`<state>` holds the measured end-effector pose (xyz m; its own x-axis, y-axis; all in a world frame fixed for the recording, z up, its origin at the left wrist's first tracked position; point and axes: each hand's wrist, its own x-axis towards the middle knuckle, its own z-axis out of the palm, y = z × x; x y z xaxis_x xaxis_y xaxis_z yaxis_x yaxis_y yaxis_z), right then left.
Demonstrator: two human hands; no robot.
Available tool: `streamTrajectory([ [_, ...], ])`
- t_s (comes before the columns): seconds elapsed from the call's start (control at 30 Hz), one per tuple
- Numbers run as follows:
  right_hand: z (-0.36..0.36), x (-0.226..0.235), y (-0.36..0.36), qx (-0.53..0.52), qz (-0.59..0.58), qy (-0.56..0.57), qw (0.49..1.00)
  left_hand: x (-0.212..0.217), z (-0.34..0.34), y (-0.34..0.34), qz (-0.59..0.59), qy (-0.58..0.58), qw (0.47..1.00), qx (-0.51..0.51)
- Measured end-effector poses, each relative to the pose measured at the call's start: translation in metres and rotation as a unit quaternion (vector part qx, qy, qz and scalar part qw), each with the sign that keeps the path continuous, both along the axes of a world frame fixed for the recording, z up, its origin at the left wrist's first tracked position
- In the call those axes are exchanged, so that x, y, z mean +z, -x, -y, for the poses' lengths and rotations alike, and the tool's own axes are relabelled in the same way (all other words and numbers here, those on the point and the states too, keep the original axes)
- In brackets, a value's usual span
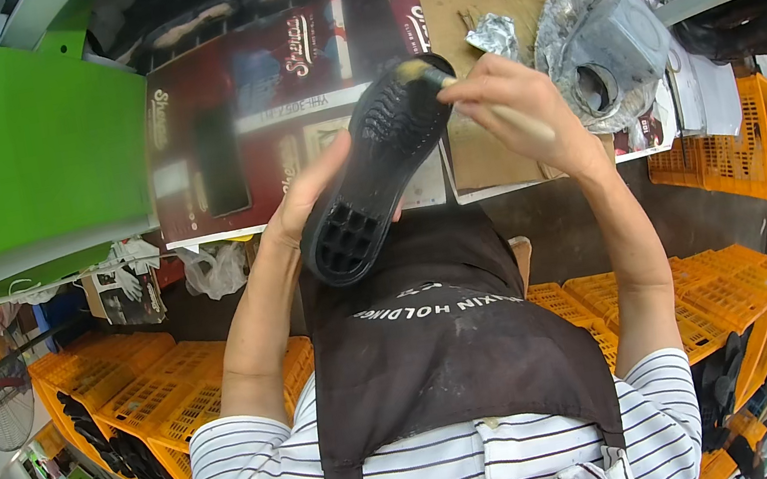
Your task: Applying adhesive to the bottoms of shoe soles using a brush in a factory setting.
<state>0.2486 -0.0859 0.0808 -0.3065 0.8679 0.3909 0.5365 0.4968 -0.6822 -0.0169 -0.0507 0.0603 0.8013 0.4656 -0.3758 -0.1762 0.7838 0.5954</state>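
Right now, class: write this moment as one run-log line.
left fingers: hold black shoe sole | right fingers: hold brush | brush tip: at sole's far end | right side: cardboard, plastic-wrapped container

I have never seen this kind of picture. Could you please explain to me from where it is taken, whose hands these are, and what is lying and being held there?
There is no robot here: these are a person's bare hands. The picture comes from a wide fisheye camera worn on that person's head, looking down, so straight edges bend near the rim and picture left is the person's left.

The left hand holds a black shoe sole, its heel end showing square hollows. The right hand grips a small brush, its bristles at the toe end.

On the work surface are dark red printed cardboard, brown cardboard, crumpled foil and a translucent container in clear plastic. Orange crates stand around.
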Motion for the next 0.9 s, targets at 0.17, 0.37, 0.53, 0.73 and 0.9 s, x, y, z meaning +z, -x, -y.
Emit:
streamTrajectory([
  [0.17,0.004,-0.006,0.015,-0.073,-0.015,0.010,0.997,-0.010,-0.002,-0.003,-0.034,-0.036,0.998,0.045],
  [0.37,0.031,0.021,0.044,0.163,0.033,0.020,0.986,-0.009,-0.009,-0.009,-0.015,0.006,0.995,0.099],
  [0.53,0.034,0.024,0.038,0.227,-0.125,0.088,0.962,-0.009,-0.015,-0.001,0.066,-0.070,0.995,0.032],
  [0.73,0.035,0.035,0.020,0.135,-0.195,0.062,0.970,0.007,-0.005,0.003,0.080,0.018,0.996,0.040],
  [0.9,0.034,0.037,0.013,0.088,-0.194,0.037,0.976,0.003,-0.004,0.001,0.128,-0.014,0.991,0.025],
])
